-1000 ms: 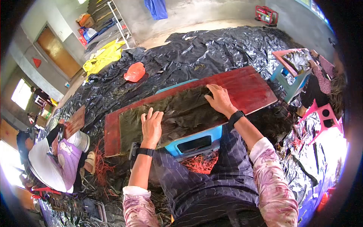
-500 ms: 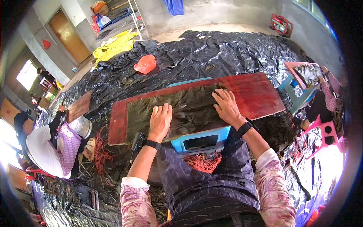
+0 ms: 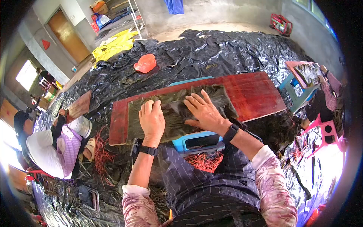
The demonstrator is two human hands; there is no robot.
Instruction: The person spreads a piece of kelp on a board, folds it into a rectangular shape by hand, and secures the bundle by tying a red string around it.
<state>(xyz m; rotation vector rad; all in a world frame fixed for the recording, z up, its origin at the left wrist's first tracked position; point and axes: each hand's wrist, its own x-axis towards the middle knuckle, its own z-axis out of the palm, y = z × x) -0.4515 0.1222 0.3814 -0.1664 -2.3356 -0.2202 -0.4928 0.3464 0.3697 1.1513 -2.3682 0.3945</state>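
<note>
L hand (image 3: 152, 123), R hand (image 3: 207, 114) on dk matl (image 3: 173, 109), red bd (image 3: 257, 94) beneath

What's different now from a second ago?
The right hand has moved left, from the right end of the dark sheet toward its middle, nearer the left hand, which looks more curled. The red board and blue stool look unmoved.

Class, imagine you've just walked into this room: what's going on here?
A person is working with both bare hands on a dark, wrinkled sheet spread over a red board, with a blue stool beneath. The left hand, fingers curled, is at the sheet's left part; the right hand is spread open nearer its middle. Whether the left hand grips anything is unclear. Off to the left, another person sits at a smaller board.
</note>
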